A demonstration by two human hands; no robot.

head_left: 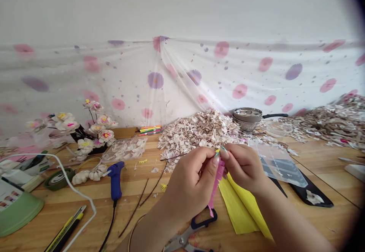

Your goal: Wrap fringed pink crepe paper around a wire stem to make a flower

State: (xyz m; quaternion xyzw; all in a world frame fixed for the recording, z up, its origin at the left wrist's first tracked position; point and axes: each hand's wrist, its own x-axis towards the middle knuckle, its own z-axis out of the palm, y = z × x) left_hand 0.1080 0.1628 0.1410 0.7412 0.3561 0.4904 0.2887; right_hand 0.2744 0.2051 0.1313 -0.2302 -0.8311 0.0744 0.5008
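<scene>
My left hand [201, 176] is closed in a pinch, with a thin dark stem [178, 155] sticking out to its left. A pink fringed paper strip [217, 185] hangs down between my hands. My right hand [242, 164] pinches at the strip's upper end, its fingertips close to those of the left. A small yellow piece [218, 150] shows at the fingertips; how it joins the stem is hidden. Below lie a folded yellow crepe paper sheet [239, 206] and scissors [185, 237], partly covered by my left forearm.
A heap of pale petals [199, 130] lies behind my hands. On the left are a blue glue gun [115, 179], a utility knife [67, 229], a white cable [92, 206] and finished flowers [99, 130]. A metal bowl [247, 119] and plastic box [281, 164] stand right.
</scene>
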